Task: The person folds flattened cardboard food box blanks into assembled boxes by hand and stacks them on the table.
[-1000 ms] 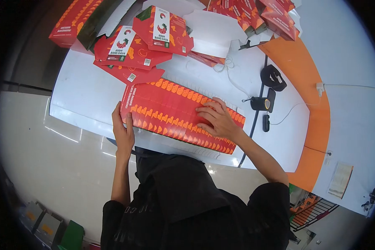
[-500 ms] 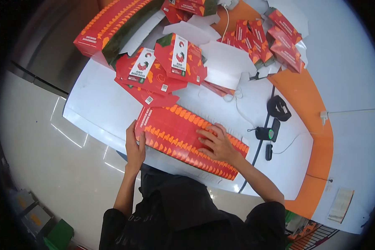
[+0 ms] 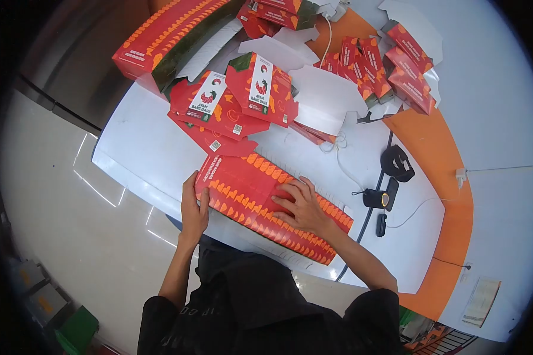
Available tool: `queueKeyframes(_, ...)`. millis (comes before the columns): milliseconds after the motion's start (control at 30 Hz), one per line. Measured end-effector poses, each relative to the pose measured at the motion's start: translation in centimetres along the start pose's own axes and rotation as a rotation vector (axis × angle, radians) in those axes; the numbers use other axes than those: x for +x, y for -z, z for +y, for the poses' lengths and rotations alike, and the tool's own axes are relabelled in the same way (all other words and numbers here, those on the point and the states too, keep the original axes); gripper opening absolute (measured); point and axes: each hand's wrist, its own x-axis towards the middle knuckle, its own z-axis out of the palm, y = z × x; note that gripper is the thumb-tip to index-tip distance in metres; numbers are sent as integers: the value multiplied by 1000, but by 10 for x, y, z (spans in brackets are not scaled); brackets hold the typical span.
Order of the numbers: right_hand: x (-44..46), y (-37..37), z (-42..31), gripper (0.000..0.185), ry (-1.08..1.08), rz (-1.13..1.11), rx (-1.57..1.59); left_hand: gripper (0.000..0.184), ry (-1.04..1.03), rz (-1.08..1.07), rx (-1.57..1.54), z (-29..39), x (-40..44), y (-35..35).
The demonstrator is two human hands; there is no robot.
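A long row of red and orange printed cartons [image 3: 249, 204], packed closely side by side, lies on the white table near its front edge. My left hand [image 3: 195, 208] grips the left end of the row, thumb on top and fingers along the outer side. Spread over the upper face, right of the middle, are the fingers of my right hand [image 3: 299, 205], resting flat on the cartons. Flattened red cartons with a white label [image 3: 207, 97] overlap just beyond the row's left end.
Another long carton row [image 3: 160, 44] stands at the back left. Folded red boxes [image 3: 411, 74] are heaped at the back right. A black strap [image 3: 397, 164], a small black cylinder [image 3: 374, 199] and a cable lie at the right, by the orange table edge [image 3: 450, 177].
The camera view has tilted, so the table appears lower and more of its back shows. My right hand has slid slightly left along the row; my left hand stays at the end.
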Motion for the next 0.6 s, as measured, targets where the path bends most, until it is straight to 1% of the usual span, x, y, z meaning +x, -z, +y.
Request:
queueKeyframes(67, 7, 3, -2, 42, 21, 25, -5, 47, -29, 17, 12, -3, 0, -1)
queueKeyframes(167, 9, -7, 4, 41, 34, -26, 23, 48, -11, 8, -22, -1, 0, 0)
queueKeyframes(367, 21, -12, -2, 49, -10, -2, 14, 48, -9, 19, -14, -7, 0, -1)
queueKeyframes(467, 25, -13, -7, 52, -24, -65, 9, 48, -11, 12, -14, -6, 1, -1)
queueKeyframes(600, 30, -15, -7, 51, -2, -19, 26, 47, 3, 21, -11, -5, 0, -2)
